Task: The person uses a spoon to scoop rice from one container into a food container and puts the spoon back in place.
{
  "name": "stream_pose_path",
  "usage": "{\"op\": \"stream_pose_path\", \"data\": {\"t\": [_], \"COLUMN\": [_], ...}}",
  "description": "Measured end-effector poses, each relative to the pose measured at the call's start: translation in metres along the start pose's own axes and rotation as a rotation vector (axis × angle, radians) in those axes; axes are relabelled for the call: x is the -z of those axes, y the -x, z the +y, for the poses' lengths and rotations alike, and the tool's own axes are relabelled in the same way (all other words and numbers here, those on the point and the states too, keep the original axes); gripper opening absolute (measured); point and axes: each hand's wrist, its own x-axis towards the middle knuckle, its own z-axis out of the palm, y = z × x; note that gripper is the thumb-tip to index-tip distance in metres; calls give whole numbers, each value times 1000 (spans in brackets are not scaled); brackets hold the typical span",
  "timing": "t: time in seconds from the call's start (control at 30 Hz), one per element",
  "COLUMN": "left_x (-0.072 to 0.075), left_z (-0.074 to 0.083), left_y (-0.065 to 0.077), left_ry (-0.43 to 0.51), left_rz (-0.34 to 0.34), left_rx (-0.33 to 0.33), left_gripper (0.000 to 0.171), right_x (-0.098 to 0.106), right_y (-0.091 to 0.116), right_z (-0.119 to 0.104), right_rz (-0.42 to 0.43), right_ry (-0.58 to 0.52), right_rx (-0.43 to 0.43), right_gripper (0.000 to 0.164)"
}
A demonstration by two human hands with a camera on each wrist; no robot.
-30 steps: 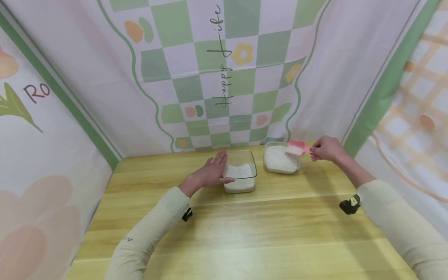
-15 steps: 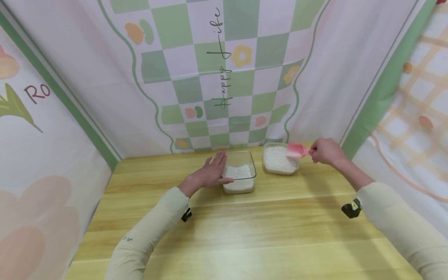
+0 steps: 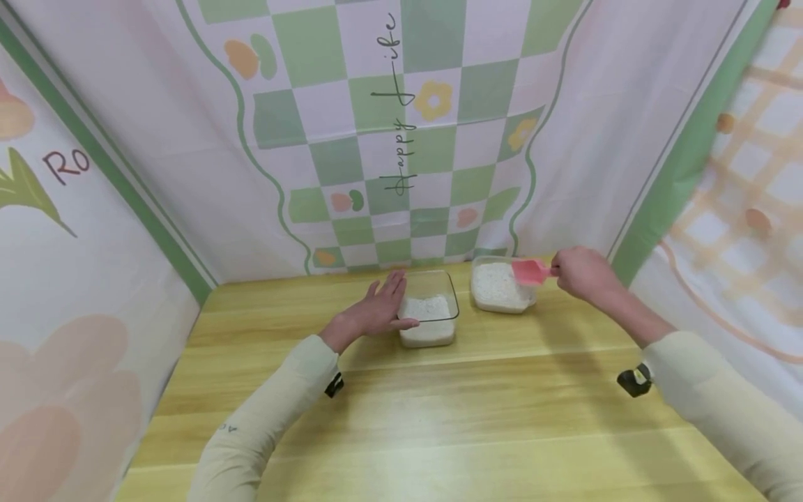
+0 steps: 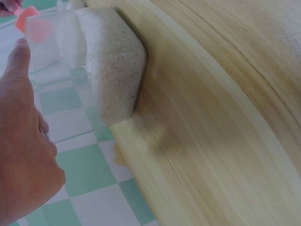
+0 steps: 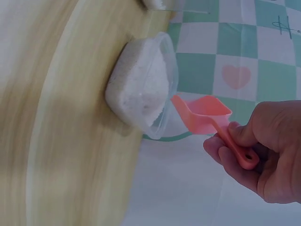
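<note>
My right hand (image 3: 583, 272) grips the handle of a small pink scoop (image 5: 209, 113) between thumb and curled fingers. The scoop is tilted over the right side of a clear plastic tub (image 3: 502, 308), which holds white rice-like grains (image 5: 143, 84). No grains show in the scoop's bowl. To the left of that tub stands a taller clear container (image 3: 429, 341) with similar white grains (image 4: 113, 61) in its lower part. My left hand (image 3: 376, 307) lies against its left side and rim, fingers straight and thumb stretched along the near edge.
Both containers stand near the back edge of a wooden table (image 3: 401, 432). Directly behind them hangs a green-and-white checked cloth (image 3: 433, 146). Printed cloth walls (image 3: 740, 230) close in the right and left sides.
The scoop held white grains one second ago and now shows none, having tipped further over the right tub. My right hand has rolled with it; my left hand has stayed put.
</note>
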Motion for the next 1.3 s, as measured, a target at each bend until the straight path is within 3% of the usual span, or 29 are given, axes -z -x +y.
{"op": "stream_pose_path", "data": {"t": [0.13, 0.4, 0.57, 0.73, 0.87, 0.97, 1.3], "left_x": [1, 0, -1, -1, -1, -1, -2], "left_z": [0, -1, -1, -2, -3, -4, -7], "left_y": [0, 1, 1, 1, 2, 3, 0], "left_ry": [-2, -21, -20, -10, -7, 4, 7], "left_rz": [-3, 7, 1, 0, -3, -5, 3], "left_rx": [2, -9, -4, -3, -2, 2, -16], "left_gripper": [101, 101, 101, 101, 101, 101, 100], "right_x": [10, 29, 30, 21, 7, -5, -46], "right_y": [1, 0, -9, -23, -37, -47, -72], "right_z": [-6, -39, -70, -101, -121, -135, -175], "right_rz": [21, -43, -48, -35, 48, 89, 96], "right_ry": [-35, -286, -299, -209, -84, -19, 306], "right_rx": [8, 53, 123, 221, 336, 378, 489], "right_gripper": [17, 20, 19, 21, 26, 27, 23]}}
